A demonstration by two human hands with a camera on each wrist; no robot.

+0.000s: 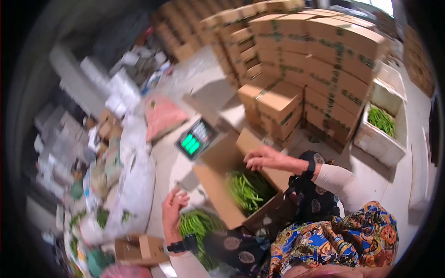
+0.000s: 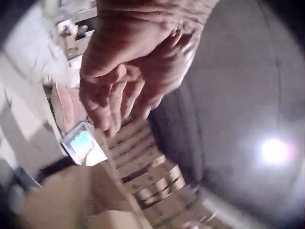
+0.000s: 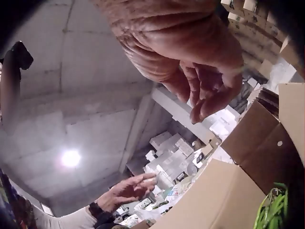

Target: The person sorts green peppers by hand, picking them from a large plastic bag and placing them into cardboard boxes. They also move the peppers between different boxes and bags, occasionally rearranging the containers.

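An open cardboard carton [image 1: 218, 197] stands in front of the person, with long green peppers [image 1: 250, 192] piled inside. Over its far right side hovers the right hand [image 1: 269, 159], fingers loosely bent and nothing in them. The left hand [image 1: 174, 208] is raised to the left of the carton, its fingers relaxed and empty, near more green peppers [image 1: 199, 224] in a clear bag. Both hands appear close up, the left hand [image 2: 136, 62] in the left wrist view and the right hand [image 3: 190, 62] in the right wrist view.
A scale with a lit green display [image 1: 194, 139] stands beyond the carton. Taped cartons [image 1: 320, 60] are stacked at the far right, near a white foam box [image 1: 380, 148] holding green peppers. A pink sack [image 1: 164, 116] and white sacks [image 1: 134, 185] lie to the left.
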